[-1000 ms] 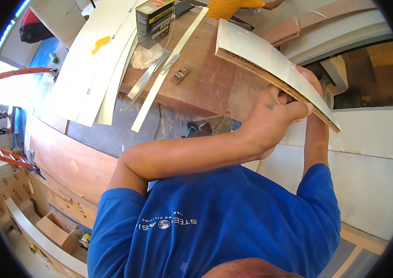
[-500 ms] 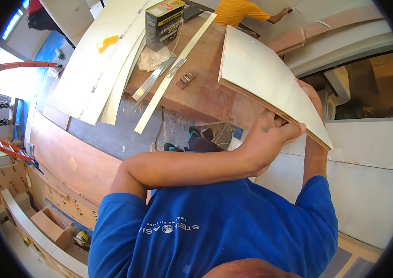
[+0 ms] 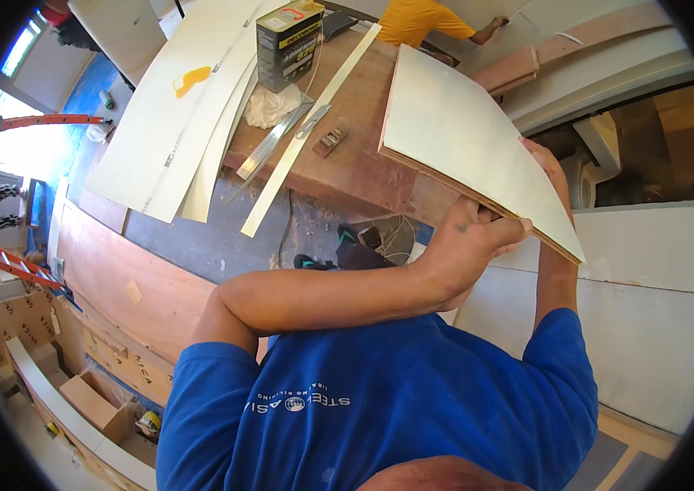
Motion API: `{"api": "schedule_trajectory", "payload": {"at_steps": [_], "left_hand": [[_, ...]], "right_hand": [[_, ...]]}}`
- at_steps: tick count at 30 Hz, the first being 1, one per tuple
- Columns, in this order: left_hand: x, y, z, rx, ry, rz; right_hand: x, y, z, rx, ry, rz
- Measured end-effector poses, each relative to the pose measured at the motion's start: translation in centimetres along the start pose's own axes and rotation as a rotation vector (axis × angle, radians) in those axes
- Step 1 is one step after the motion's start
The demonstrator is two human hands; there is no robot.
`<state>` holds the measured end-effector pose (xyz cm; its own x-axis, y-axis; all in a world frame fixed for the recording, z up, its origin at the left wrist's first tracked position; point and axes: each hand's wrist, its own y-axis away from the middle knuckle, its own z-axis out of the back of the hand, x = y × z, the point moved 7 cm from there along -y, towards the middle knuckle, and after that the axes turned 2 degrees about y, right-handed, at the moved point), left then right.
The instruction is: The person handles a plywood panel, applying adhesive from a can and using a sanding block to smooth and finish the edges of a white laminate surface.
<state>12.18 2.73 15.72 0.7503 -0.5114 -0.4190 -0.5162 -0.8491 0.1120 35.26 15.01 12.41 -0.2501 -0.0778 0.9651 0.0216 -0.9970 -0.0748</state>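
Grey floor (image 3: 220, 245) borders the table (image 3: 363, 102). At its right end, the white board (image 3: 465, 123) shows more of its face than a second ago, left hand (image 3: 474, 237) and right hand (image 3: 551, 168) clamped on it. The table carries a can (image 3: 288, 49).

The white-faced panel (image 3: 470, 135) is hiding much of the right hand (image 3: 550, 168) and some fingers of the left hand (image 3: 478, 233); the upper edge is cutting off a yellow-shirted co-worker (image 3: 419, 23), whose hand (image 3: 490, 33) is holding something too small to tell
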Motion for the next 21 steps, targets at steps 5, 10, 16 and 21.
{"api": "schedule_trajectory", "payload": {"at_steps": [5, 10, 16, 21], "left_hand": [[2.1, 0.6, 2.5, -0.154, 0.212, 0.161], [4.0, 4.2, 9.1, -0.298, 0.242, 0.358], [11.8, 8.6, 22.8, -0.295, 0.072, 0.651], [18.4, 9.4, 32.3, -0.264, 0.000, 0.632]], "right_hand": [[-7.8, -3.6, 1.4, 0.287, -0.207, -0.443], [-23.2, -6.5, 6.2, 0.204, -0.139, -0.603], [-29.9, -1.2, 2.5, 0.074, -0.101, -0.613], [-35.3, 1.6, 2.4, -0.059, 0.157, -0.630]]}}
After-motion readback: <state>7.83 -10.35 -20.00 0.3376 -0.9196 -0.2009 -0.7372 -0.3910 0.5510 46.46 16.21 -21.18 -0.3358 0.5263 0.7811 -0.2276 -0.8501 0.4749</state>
